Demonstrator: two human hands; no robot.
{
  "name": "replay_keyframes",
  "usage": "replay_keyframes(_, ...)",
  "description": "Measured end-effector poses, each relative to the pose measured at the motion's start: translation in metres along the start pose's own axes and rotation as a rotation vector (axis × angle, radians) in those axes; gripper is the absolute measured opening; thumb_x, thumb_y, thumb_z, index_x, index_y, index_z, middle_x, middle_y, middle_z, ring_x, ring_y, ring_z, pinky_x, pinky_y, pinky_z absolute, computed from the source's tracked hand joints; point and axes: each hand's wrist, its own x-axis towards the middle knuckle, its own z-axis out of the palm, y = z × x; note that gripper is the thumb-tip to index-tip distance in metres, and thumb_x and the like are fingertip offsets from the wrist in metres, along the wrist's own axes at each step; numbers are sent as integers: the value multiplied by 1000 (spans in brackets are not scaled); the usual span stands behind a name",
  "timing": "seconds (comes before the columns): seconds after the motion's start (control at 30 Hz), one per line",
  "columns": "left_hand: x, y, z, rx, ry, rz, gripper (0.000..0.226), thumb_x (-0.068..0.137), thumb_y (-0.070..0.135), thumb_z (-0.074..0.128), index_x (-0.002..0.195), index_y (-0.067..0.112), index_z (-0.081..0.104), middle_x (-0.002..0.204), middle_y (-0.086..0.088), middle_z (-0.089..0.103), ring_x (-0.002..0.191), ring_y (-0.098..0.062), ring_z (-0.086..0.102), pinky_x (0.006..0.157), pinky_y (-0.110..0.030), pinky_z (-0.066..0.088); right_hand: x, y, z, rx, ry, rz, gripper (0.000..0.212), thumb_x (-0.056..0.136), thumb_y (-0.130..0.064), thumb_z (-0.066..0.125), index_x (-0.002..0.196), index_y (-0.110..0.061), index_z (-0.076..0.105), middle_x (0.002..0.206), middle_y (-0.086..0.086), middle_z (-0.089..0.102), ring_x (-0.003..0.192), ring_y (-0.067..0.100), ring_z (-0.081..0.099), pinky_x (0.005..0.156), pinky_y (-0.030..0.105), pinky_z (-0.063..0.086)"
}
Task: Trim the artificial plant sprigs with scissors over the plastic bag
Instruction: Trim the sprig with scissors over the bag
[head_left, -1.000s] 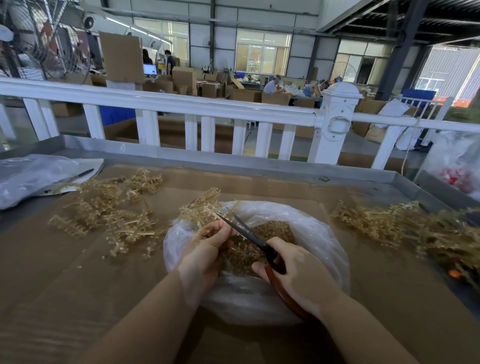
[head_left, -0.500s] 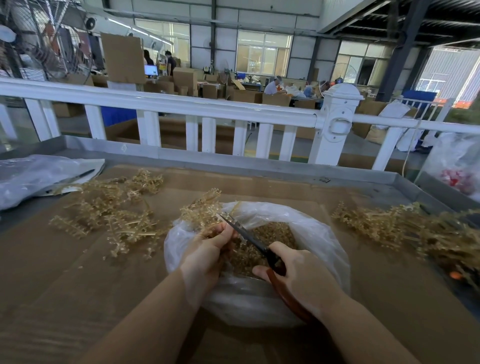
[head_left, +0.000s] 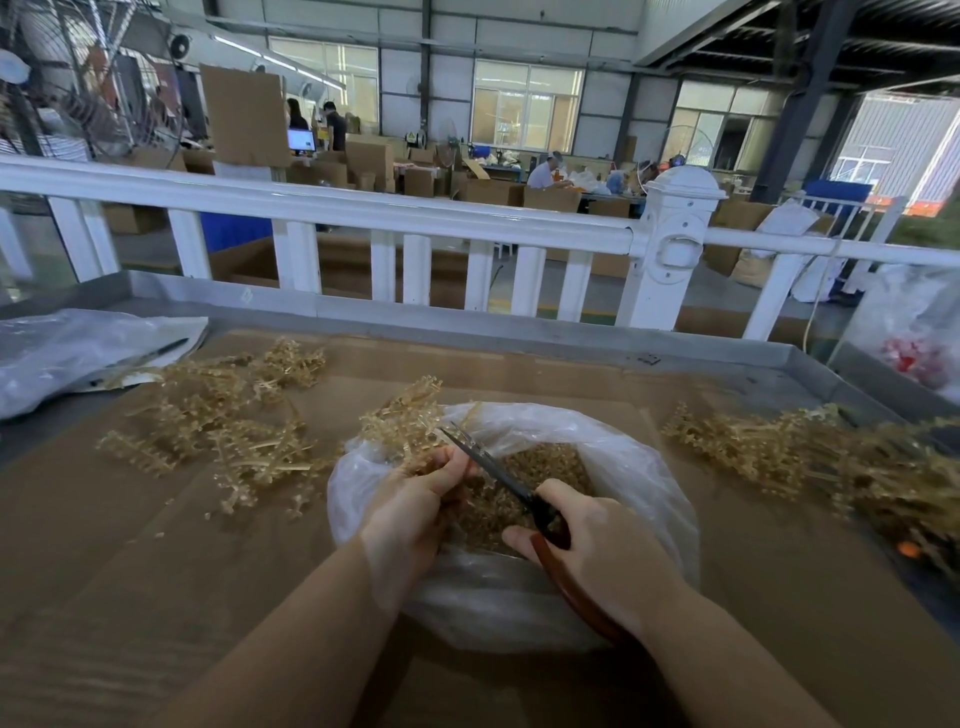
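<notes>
A clear plastic bag (head_left: 644, 483) lies open in the middle of the cardboard-covered table, filled with small tan trimmings (head_left: 545, 462). My left hand (head_left: 415, 504) grips a golden artificial sprig (head_left: 405, 421) at the bag's left rim. My right hand (head_left: 597, 551) holds scissors (head_left: 493, 467) with red-brown handles. The blades point up-left, their tips at the sprig just above my left fingers and nearly together.
A heap of golden sprigs (head_left: 223, 415) lies left of the bag; another heap (head_left: 831, 462) lies to the right. A crumpled plastic sheet (head_left: 78, 353) sits far left. A white railing (head_left: 415, 218) runs behind the table's metal rim (head_left: 519, 338).
The scissor blades, open a second ago, have come nearly together at the sprig. Both hands have stayed in almost the same place over the bag.
</notes>
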Motion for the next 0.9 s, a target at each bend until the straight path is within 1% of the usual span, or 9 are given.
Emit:
replay_keyframes(0.07,0,-1,1,13,-34,0,16,89,11,60,72,10,58,75,-7,62,70,-19,60,64,-28,52,1,-2,0,-1,-7,8,31,87,-59,50,91,-29,52,71,-11,57,67,2,55,60,15,41)
replay_keyframes(0.1,-1,-2,1,25,-40,-1,15,88,11,60,73,9,58,76,-9,63,72,-21,61,64,-29,53,1,-3,0,5,-11,11,30,88,-58,50,91,-29,51,71,-11,57,66,2,55,60,14,41)
replay_keyframes(0.23,-1,-2,1,15,-23,-14,11,87,9,62,76,8,60,78,-11,67,63,-19,66,52,-25,55,2,-5,0,26,-32,7,25,90,-55,51,86,-31,45,66,-14,51,61,-1,50,56,13,34)
replay_keyframes(0.37,0,-2,0,9,-18,-19,11,84,9,64,74,8,60,76,-11,66,61,-18,67,51,-25,54,3,-4,2,25,-29,4,28,89,-55,52,87,-27,49,66,-12,53,61,2,51,56,13,35)
replay_keyframes(0.53,0,-1,-1,-11,-22,-36,16,84,8,64,68,10,60,65,-5,67,55,-16,67,48,-23,52,5,0,4,-9,-18,-9,31,88,-57,52,81,-27,47,62,-10,53,58,4,52,55,14,37)
replay_keyframes(0.63,0,-2,-1,-10,-32,-39,14,85,6,63,72,9,60,65,-5,67,57,-15,67,49,-22,52,5,1,5,-10,-7,-17,34,88,-58,51,83,-24,51,64,-10,55,59,5,54,56,15,40)
replay_keyframes(0.73,0,-1,-3,5,-16,-35,6,86,13,63,85,9,66,72,-4,69,67,-17,66,61,-28,51,4,2,7,-17,10,-29,33,87,-58,52,82,-26,49,60,-13,50,55,2,50,53,14,36)
replay_keyframes(0.77,1,-1,-3,8,-7,-25,10,86,16,63,90,9,68,75,-3,70,70,-16,65,62,-27,49,3,2,7,-14,13,-30,33,87,-59,52,81,-27,48,59,-13,48,53,1,48,52,14,35)
replay_keyframes(0.9,2,0,-3,-102,70,-13,3,85,9,64,84,11,65,64,0,69,52,-8,62,47,-16,50,2,2,6,-18,20,-37,32,87,-60,51,79,-29,47,58,-14,48,53,1,48,53,13,35)
